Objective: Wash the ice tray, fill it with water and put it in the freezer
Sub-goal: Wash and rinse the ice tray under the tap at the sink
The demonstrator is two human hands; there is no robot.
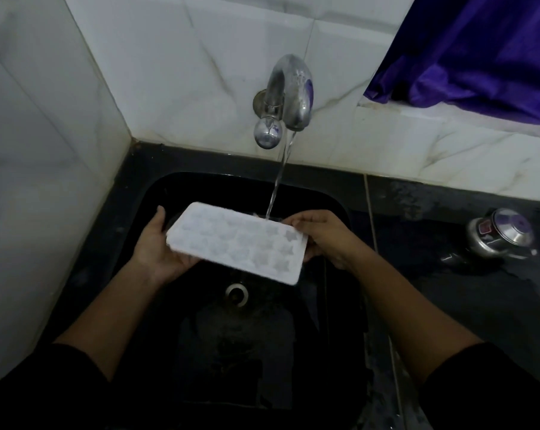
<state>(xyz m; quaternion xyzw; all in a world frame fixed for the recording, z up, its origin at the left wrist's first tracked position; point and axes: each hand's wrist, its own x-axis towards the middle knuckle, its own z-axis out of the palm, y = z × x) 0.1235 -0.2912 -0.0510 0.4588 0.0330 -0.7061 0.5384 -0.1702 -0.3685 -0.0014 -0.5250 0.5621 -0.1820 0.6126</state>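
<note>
A white ice tray (237,242) with star-shaped cells is held above the black sink (330,209), cells facing up and tilted a little. My left hand (158,246) grips its left end from below. My right hand (326,237) grips its right end. Water runs from the chrome tap (288,97) on the tiled wall. The stream (276,187) comes down at the tray's far edge, close to my right fingers.
The sink drain (237,293) lies below the tray. A steel lidded pot (500,235) stands on the wet dark counter (448,293) to the right. A purple curtain (479,45) hangs at the top right. White tiled walls close the left and back.
</note>
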